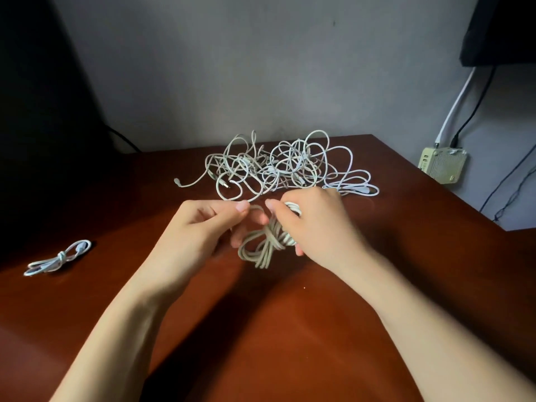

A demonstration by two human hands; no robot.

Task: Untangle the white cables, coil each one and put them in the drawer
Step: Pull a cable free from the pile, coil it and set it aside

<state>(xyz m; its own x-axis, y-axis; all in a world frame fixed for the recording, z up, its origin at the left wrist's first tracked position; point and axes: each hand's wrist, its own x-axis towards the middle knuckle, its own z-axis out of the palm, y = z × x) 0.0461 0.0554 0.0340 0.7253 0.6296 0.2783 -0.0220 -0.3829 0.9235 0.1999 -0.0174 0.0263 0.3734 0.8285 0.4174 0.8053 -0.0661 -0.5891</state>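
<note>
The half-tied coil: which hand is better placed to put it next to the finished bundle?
Probably the left hand: it pinches the coil and is nearer the finished bundle; the right hand, also gripping the coil, would have to cross over.

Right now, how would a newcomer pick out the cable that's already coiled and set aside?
Start at the reddish-brown wooden table and go to its left side. A small white cable bundle lies there alone. Unlike the tangled pile at the back and the held coil mid-table, it is knotted round its middle and untouched.
</note>
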